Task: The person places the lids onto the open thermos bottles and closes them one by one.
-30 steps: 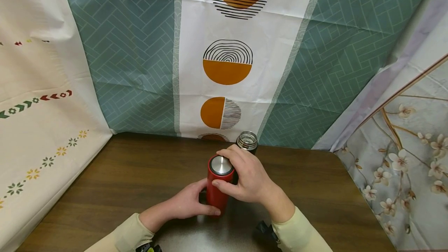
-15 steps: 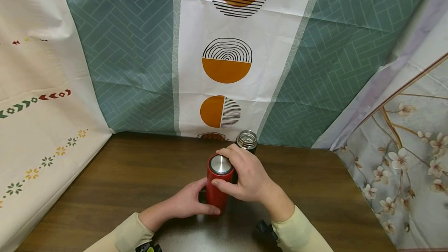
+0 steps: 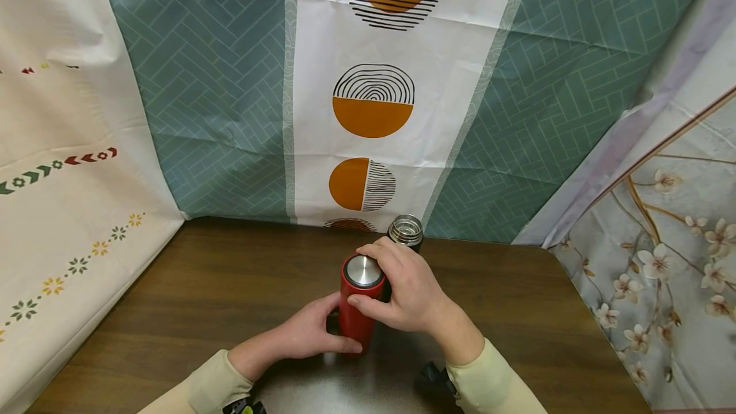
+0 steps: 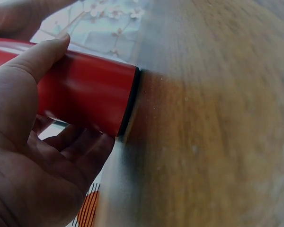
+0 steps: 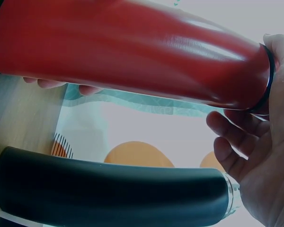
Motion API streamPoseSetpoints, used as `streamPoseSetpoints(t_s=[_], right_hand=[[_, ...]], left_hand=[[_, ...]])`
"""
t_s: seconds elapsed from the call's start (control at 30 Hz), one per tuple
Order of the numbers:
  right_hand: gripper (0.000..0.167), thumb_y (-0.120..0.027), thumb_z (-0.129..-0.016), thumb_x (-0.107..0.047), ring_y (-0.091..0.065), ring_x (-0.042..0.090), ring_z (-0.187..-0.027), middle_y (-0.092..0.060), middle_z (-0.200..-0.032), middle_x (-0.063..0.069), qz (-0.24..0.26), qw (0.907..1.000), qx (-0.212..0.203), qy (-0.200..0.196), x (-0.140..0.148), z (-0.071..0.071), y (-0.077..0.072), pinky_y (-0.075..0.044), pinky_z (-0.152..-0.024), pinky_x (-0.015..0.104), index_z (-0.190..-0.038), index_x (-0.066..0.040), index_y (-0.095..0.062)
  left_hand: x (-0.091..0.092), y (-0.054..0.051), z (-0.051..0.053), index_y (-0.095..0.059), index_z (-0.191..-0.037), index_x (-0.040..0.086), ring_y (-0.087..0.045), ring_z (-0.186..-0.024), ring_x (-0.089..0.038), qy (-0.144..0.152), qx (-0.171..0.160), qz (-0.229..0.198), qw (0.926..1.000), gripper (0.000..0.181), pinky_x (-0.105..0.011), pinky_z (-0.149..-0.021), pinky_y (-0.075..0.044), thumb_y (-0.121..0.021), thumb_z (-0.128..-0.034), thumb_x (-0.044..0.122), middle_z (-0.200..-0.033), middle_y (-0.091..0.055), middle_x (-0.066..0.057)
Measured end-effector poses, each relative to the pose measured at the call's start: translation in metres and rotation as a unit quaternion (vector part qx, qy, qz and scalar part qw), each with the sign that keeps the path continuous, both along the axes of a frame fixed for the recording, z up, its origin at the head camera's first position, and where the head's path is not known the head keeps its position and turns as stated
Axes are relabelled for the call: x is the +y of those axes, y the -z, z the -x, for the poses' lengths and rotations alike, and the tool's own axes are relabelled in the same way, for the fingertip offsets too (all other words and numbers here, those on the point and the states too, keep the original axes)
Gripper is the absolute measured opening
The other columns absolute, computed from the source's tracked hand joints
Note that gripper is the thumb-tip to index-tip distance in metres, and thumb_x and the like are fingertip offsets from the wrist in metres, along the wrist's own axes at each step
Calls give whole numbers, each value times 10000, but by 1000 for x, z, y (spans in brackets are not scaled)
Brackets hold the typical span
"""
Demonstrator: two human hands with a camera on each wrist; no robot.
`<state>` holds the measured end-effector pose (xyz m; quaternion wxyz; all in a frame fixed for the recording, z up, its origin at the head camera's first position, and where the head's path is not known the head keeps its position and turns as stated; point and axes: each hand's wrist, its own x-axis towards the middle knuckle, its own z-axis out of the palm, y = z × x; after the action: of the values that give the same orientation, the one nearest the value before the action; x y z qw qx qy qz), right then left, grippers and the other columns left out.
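A red thermos flask (image 3: 353, 321) stands upright on the table, its top a brushed-steel disc (image 3: 363, 270) ringed in black. My left hand (image 3: 313, 332) grips its lower body, thumb in front and fingers behind. Up at the top, my right hand (image 3: 411, 289) holds the rim between thumb and fingers; some of those fingers are hidden in the head view. Behind that hand is a black thermos flask (image 5: 113, 189), upright with its steel threaded mouth (image 3: 407, 229) uncovered. The right wrist view shows a gap between the two flasks.
The brown wooden table (image 3: 230, 273) meets a green and white patterned cloth (image 3: 230, 114) at the back. A cream cloth (image 3: 75, 222) hangs at left, a floral one (image 3: 661, 299) at right. A dark object (image 5: 4, 222), mostly cut off, lies beside the black flask's base.
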<state>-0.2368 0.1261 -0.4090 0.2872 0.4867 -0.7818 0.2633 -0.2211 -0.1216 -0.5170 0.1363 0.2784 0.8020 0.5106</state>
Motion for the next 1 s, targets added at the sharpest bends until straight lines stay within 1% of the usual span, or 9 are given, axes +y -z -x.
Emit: streamPoseSetpoints(t_s=[0.17, 0.37, 0.57, 0.7, 0.8, 1.0], right_hand=[[603, -737, -1010, -594, -656, 137, -1007, -683, -1168, -20, 18, 10000, -12, 25, 0, 0, 0, -582, -820, 309, -1351, -105, -651], [610, -734, -1009, -618, -656, 130, -996, -687, -1162, -27, 12, 10000, -35, 50, -1, 1, 1, -580, -815, 308, -1340, -113, -652], [677, -681, -1037, -636, -658, 147, -1006, -685, -1172, -12, -43, 10000, 62, 6, -1, 1, 2, -578, -815, 322, -1427, -84, -642], [666, -649, -1056, -575, -661, 167, -1038, -680, -1207, 9, -106, 9998, 156, -118, 0, 2, 2, -582, -849, 343, -1486, -66, -622], [633, -635, -1048, -510, -657, 174, -1068, -674, -1240, 19, -132, 9996, 143, -193, 1, 2, 2, -583, -886, 356, -1503, -71, -612], [614, -635, -1031, -465, -653, 178, -1095, -671, -1262, 23, -150, 9995, 105, -243, 1, 2, 2, -578, -918, 366, -1518, -92, -602]], left_hand=[[0, 0, 0, -596, -1498, 363, -593, -1391, -223, 8, -10, -11, 10000, 668, -586, -1131, -478, -923, -920, 439, -1427, -675, 154], [0, -3, -2, -593, -1518, 327, -585, -1404, -255, 27, 5, 3, 10000, 680, -624, -1134, -476, -925, -929, 397, -1451, -665, 118], [0, 0, 0, -590, -1524, 338, -597, -1392, -243, 5, 111, 64, 9999, 689, -595, -1118, -494, -921, -926, 427, -1449, -675, 111], [0, 1, 0, -601, -1508, 333, -606, -1373, -217, 46, 96, 14, 9999, 664, -556, -1114, -504, -917, -932, 428, -1434, -680, 116], [0, 1, 0, -607, -1494, 331, -609, -1364, -197, 85, 89, -34, 9999, 643, -530, -1115, -510, -915, -936, 418, -1422, -683, 121], [0, 0, -1, -612, -1484, 327, -611, -1356, -185, 100, 84, -78, 9999, 635, -531, -1113, -511, -921, -934, 396, -1406, -686, 128]])
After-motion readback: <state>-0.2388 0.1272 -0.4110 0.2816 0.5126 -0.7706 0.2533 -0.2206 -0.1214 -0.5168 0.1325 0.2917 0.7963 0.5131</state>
